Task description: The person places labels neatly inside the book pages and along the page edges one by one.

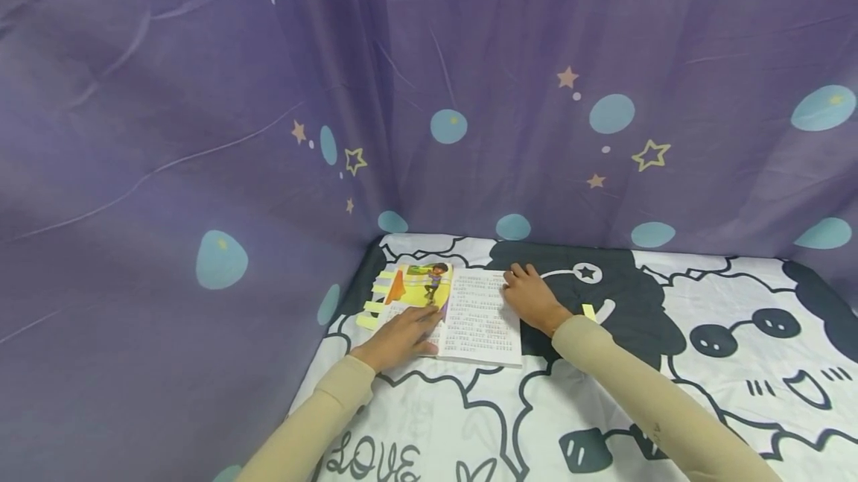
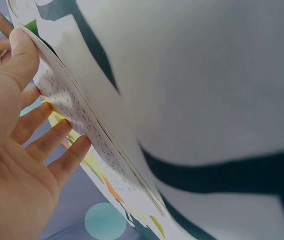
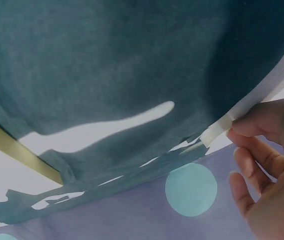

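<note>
An open book (image 1: 481, 318) lies on the patterned cloth, with a colour picture on its left page and printed text on the right. Across the lower left page rests my left hand (image 1: 404, 337); its spread fingers (image 2: 71, 159) touch the paper. At the book's upper right edge is my right hand (image 1: 534, 297). Its thumb and forefinger pinch a small pale sticky tab (image 3: 215, 131) at the page edge, while the other fingers are bent loosely. Several yellow sticky tabs (image 1: 372, 307) stick out from the book's left side.
A small yellow sticky-note pad (image 1: 588, 312) stands on the dark part of the cloth, beside my right wrist. The black-and-white cloth (image 1: 456, 422) spreads under the book. Purple curtains (image 1: 509, 169) with stars and blue spots hang behind and to the left.
</note>
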Available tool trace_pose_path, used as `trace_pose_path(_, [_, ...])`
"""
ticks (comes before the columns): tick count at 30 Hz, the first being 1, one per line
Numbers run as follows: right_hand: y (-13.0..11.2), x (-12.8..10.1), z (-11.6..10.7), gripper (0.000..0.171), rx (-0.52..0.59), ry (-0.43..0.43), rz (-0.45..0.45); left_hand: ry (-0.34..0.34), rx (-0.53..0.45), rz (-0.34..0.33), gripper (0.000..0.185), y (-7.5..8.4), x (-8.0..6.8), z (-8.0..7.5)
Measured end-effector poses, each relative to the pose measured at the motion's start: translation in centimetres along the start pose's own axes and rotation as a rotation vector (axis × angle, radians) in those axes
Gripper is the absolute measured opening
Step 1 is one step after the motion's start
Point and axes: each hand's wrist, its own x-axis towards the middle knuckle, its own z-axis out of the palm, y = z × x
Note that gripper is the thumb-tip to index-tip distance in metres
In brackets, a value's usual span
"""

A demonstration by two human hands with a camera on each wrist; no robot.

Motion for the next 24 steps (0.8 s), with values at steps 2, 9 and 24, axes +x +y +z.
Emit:
trace_pose_path(2, [-0.1, 0.1, -0.2, 0.019, -0.010, -0.013, 0.003, 0.006, 0.004, 0.006, 0.078, 0.0, -0.1, 0.0])
trace_pose_path(9, [0.3, -0.1, -0.3, 0.018, 0.055, -0.006, 0.025, 0.048, 0.052, 0.051, 0.077, -0.3, -0.2, 0.2])
trace_pose_path(24, [1.0, -3.7, 0.0, 0.026, 0.345, 0.091, 0.134, 0.137, 0.202, 0.049, 0.073, -0.3, -1.8, 0.2])
